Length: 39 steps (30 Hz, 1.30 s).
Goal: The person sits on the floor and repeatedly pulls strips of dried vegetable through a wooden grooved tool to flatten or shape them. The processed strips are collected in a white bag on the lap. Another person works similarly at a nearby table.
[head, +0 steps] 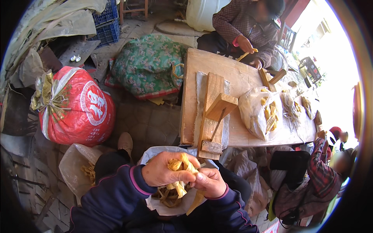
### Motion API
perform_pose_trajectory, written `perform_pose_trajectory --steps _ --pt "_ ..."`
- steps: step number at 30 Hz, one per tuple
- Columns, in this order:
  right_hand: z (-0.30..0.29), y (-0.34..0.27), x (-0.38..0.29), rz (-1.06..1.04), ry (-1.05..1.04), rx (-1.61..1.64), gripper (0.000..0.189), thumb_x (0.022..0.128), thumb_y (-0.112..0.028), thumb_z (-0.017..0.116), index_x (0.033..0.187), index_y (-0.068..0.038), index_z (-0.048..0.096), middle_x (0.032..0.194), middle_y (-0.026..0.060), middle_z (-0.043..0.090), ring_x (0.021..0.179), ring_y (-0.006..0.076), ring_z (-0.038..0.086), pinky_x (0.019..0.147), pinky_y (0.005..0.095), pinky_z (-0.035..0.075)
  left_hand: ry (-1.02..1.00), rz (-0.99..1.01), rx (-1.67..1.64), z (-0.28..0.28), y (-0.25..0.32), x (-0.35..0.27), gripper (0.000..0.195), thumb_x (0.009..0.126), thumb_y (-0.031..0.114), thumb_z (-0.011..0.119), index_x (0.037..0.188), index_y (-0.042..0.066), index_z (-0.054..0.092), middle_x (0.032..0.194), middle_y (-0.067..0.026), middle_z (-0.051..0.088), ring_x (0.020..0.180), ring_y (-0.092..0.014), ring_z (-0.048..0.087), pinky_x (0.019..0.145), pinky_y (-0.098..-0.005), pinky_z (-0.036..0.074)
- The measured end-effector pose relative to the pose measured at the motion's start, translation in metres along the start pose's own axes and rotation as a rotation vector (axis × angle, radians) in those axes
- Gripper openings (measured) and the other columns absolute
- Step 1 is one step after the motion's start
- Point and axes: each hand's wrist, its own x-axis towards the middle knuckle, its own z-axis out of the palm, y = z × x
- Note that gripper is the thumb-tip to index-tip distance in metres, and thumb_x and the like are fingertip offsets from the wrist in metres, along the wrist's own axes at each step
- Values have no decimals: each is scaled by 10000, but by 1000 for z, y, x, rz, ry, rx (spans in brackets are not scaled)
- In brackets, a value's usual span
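Both my hands meet over a white plastic bag (163,208) that stands open between my knees. My left hand (166,170) grips a bundle of yellow dried strips (185,163), with a folded lump of it showing between thumb and fingers. The fingertips of my right hand (209,182) pinch the same bundle at its right side. A loose strip (195,202) hangs below my right hand. More strips (169,199), browner in shade, lie inside the bag. Just beyond my hands, a wooden stand (211,128) with an upright block and a metal rod rests on a cloth.
A wooden table (193,62) carries clear bags of yellow strips (271,116). Past it sits a person (247,26) holding a strip; another person (317,180) is at right. A red sack (77,106), a green patterned sack (151,64) and a bag (77,166) stand left.
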Motion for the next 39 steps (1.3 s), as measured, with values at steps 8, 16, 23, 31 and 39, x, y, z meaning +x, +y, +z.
perform_pose_trajectory --steps 8,16,23,31,39 --pt "-4 5 -9 -81 92 -4 374 978 -333 582 771 -30 653 650 -23 524 572 54 368 545 224 267 142 29 404 2 1 4 103 888 131 704 893 29 689 773 -11 668 678 -87 594 623 -239 469" --pt "-4 0 -1 -755 197 400 191 958 -212 589 970 -26 552 658 52 475 516 131 395 502 278 328 -187 -127 552 41 -55 1 265 969 182 607 1182 27 629 934 -72 713 840 -136 670 773 -275 530" --pt "-22 -34 -2 -1171 906 -231 430 917 -35 535 1324 20 407 1016 155 592 866 207 569 785 304 456 32 -376 -31 34 -39 -1 210 940 155 645 1096 17 669 881 -86 705 760 -126 657 691 -258 511" --pt "18 -28 -6 -982 356 -1270 423 824 -203 732 1165 7 596 1031 177 639 912 336 631 823 406 501 -77 195 458 17 -13 7 141 906 123 684 960 -6 665 822 -121 656 759 -212 639 704 -298 499" --pt "10 -8 1 -641 453 -865 112 842 -57 712 936 -19 663 788 126 656 678 267 665 600 325 511 225 5 493 11 -1 0 300 985 291 591 947 13 699 779 -60 669 724 -105 599 674 -264 480"
